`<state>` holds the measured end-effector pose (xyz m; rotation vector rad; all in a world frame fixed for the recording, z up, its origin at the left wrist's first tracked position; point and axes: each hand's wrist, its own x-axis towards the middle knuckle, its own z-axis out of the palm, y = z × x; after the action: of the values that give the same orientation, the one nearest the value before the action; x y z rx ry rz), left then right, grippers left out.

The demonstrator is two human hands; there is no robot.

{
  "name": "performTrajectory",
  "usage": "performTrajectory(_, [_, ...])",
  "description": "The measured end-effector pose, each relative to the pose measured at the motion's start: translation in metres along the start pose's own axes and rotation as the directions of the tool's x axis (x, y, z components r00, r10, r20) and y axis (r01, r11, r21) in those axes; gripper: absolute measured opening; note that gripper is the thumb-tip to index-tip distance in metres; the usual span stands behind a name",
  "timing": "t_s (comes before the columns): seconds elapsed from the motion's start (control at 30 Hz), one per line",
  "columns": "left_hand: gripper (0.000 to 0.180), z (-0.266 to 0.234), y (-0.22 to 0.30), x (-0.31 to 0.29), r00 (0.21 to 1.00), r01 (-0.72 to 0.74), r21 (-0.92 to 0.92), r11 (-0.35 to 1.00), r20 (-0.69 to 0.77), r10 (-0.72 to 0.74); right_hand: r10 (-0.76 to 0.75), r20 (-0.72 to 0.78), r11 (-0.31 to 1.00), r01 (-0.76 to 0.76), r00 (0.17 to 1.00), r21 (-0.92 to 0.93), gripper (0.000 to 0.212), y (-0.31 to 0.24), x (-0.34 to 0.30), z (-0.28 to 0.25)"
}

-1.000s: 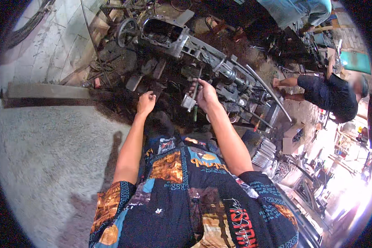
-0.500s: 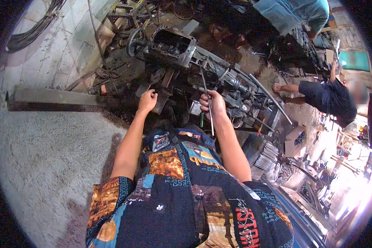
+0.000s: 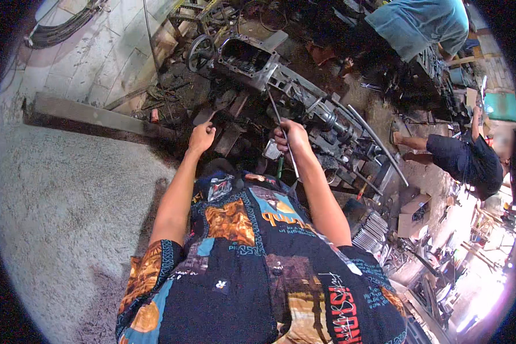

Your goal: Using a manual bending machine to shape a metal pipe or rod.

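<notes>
My right hand is closed around a thin dark metal rod that slants up from my fist toward a greasy machine assembly; the rod's lower end sticks out below my hand. A small pale metal part lies just under that hand. My left hand hangs loosely curled with the forefinger pointing at dark metal bars beside the machine, holding nothing. An open grey metal housing sits at the far end of the assembly.
A long steel beam lies across the rough concrete floor at left. Cables hang on the tiled wall. A person in a teal shirt bends at the top; another person crouches at right beside a cardboard box and scrap parts.
My right hand has drawn the rod up and out of the machine, so more of it now shows. My view has shifted, with the machine now farther up the picture. My left hand stayed near the bars.
</notes>
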<state>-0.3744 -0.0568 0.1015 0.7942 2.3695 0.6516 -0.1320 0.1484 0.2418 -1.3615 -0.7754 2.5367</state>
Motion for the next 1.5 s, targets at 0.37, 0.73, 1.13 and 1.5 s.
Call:
performTrajectory(0.37, [0.036,-0.019,0.025,0.093,0.989,-0.143,0.161,0.977,0.054,0.136,-0.162,-0.037,0.962,0.150,0.986,-0.228,0.017,-0.020,0.039,0.050])
performTrajectory(0.73, [0.074,0.001,0.001,0.170,0.897,-0.381,0.351,0.855,0.363,0.250,-0.136,-0.297,0.982,0.090,0.945,-0.164,0.013,0.010,0.095,0.128])
performTrajectory(1.13, [0.045,-0.080,-0.015,0.203,0.842,-0.453,-0.019,0.892,0.319,0.434,-0.137,-0.470,0.991,0.119,0.872,-0.069,0.011,-0.001,0.115,0.204])
performTrajectory(1.5, [0.049,-0.209,0.058,0.300,0.854,-0.513,0.239,0.824,0.046,0.518,-0.221,-0.483,0.972,0.234,0.847,-0.033,0.022,0.006,0.143,0.226])
